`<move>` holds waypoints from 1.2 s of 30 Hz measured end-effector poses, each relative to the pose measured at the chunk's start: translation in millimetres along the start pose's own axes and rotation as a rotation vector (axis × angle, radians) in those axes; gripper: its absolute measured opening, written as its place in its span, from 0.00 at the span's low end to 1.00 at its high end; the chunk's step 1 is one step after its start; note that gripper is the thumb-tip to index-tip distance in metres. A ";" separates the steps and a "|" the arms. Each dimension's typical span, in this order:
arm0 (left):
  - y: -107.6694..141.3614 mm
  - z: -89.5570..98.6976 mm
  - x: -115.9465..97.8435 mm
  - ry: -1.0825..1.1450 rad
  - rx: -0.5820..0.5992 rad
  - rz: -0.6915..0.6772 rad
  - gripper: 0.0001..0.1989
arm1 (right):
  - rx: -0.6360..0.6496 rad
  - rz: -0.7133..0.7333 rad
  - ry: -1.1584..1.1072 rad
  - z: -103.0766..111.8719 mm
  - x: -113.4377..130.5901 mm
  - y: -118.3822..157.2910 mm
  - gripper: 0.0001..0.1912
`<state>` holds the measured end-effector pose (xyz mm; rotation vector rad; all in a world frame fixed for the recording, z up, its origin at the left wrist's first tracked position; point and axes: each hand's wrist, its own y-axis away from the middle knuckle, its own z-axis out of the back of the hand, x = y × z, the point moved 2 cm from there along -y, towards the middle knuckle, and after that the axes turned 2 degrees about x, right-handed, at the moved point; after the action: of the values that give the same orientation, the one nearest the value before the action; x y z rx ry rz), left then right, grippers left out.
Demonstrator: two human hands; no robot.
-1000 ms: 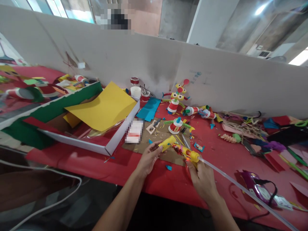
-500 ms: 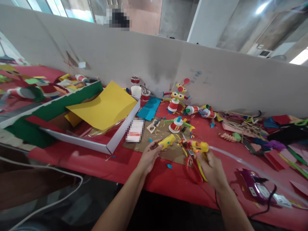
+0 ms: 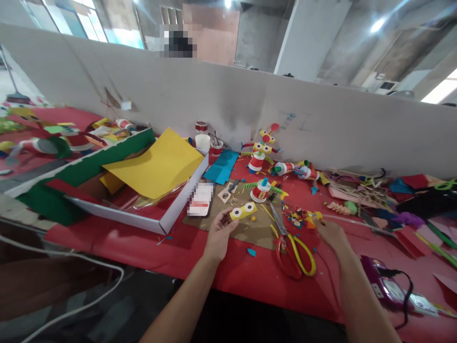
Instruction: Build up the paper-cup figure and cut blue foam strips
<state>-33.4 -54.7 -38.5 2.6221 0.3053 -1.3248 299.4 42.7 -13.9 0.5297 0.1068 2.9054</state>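
Note:
Pinched in my left hand (image 3: 219,233) is a yellow tube (image 3: 243,211) with two round white-and-black eyes on its side. It is held above the brown board (image 3: 232,230). On the right, my right hand (image 3: 330,232) has its fingers at a yellow and orange object (image 3: 313,220), blurred, beside a pile of small coloured scraps (image 3: 295,219). Scissors (image 3: 283,229) with one red and one yellow handle lie between the hands. A red-and-white cup figure (image 3: 260,193) with green spring arms stands beyond the tube.
A white box (image 3: 162,226) with yellow sheets is at left. A phone (image 3: 201,199) lies beside it. More cup figures (image 3: 256,162) stand near the wall. At right are sticks, coloured paper and a purple device (image 3: 383,283).
My right hand has moved right with the yellow and orange object, away from over the scissors. The tube in my left hand has turned, and its eyes now show.

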 end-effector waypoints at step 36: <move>-47.5 -48.7 -46.4 -0.593 0.105 -0.277 0.26 | -0.072 0.431 -0.994 8.8 112.4 32.0 0.21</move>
<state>-35.4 -1.1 23.9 2.1709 0.5210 -2.1750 193.8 33.6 36.1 2.0785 -0.2797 2.5961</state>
